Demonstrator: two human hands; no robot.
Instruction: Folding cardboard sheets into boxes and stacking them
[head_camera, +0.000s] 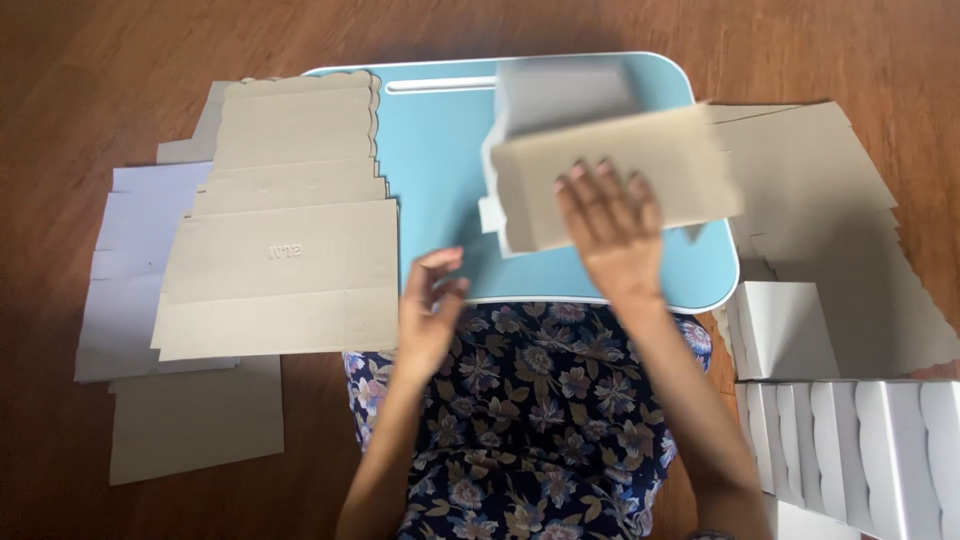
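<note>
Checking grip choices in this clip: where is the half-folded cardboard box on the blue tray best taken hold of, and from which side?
Probably by its flat brown flap, from the near side, where the right hand already presses palm-down. The half-folded box has open white walls behind that would likely buckle if pinched. The left hand is free above the blue tray for the box's left edge.

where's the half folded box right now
In the head view, the half-folded box sits on the right part of the blue lap tray, under the right hand.
</note>
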